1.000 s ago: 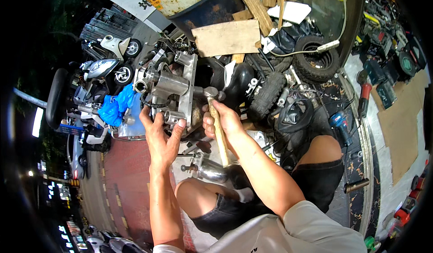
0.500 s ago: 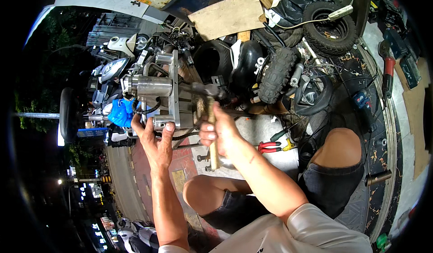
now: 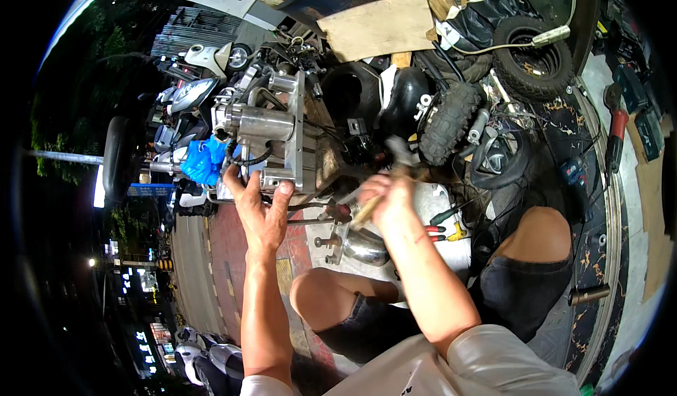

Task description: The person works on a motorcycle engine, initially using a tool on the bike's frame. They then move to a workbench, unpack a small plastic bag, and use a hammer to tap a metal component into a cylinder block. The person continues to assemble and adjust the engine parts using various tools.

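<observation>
My left hand (image 3: pixel 262 212) grips the lower end of a silver metal assembly (image 3: pixel 266 124), thumb against its small lower cylinder and fingers round the far side. The assembly has a large cylinder and a flat plate (image 3: pixel 298 138) along its right side. Closed round the wooden handle of a hammer (image 3: pixel 365 214) is my right hand (image 3: pixel 389 193). The hammer's head is smeared by motion and stands apart from the plate, to its right. A worn wooden block (image 3: pixel 326 157) sits beside the plate. Below lies a shiny rounded metal part (image 3: pixel 367 246).
Red-handled pliers (image 3: pixel 436 234) and a yellow-handled tool (image 3: pixel 457 231) lie right of my right forearm. A knobby tyre (image 3: pixel 451 124) and another tyre (image 3: pixel 534 61) are beyond. A blue plastic bag (image 3: pixel 204 160) hangs left of the assembly. An angle grinder (image 3: pixel 617 128) lies far right.
My right hand has swung the hammer right, away from the metal plate. My left hand keeps its hold on the assembly. The whole view has shifted slightly.
</observation>
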`<state>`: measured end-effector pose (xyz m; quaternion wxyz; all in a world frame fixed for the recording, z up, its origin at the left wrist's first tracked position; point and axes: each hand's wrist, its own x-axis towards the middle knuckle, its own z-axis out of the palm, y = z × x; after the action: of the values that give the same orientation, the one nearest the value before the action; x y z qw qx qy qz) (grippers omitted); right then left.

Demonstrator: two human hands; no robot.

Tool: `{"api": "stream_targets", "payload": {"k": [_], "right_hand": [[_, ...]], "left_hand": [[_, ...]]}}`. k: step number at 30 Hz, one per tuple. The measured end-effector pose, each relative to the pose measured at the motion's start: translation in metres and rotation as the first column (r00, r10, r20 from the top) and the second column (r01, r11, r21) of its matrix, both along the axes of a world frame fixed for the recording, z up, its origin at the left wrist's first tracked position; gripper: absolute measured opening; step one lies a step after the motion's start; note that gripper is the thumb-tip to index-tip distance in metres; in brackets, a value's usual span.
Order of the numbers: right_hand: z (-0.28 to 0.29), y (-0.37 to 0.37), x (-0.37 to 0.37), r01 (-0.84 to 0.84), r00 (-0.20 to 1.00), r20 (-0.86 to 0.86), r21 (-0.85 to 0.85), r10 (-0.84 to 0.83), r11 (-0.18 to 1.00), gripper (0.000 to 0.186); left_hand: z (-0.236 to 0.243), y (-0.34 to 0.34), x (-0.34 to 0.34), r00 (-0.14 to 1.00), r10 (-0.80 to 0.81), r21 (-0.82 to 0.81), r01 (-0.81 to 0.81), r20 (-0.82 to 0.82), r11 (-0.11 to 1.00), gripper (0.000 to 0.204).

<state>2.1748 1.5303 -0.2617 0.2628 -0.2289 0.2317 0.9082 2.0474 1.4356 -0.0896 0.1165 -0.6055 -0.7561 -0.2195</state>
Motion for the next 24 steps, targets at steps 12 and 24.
{"api": "stream_targets", "payload": {"k": [12,24], "right_hand": [[0.063,0.010,0.004,-0.224,0.887,-0.273,0.452,0.373,0.864,0.052],[0.044,-0.001,0.010,-0.131,0.925,-0.247,0.507,0.289,0.852,0.052]], "left_hand": [[-0.001,-0.003,0.000,0.999,-0.026,0.038,0.025,0.035,0.999,0.048],[-0.003,-0.006,0.000,0.999,-0.019,0.041,0.017,0.045,0.999,0.055]]}}
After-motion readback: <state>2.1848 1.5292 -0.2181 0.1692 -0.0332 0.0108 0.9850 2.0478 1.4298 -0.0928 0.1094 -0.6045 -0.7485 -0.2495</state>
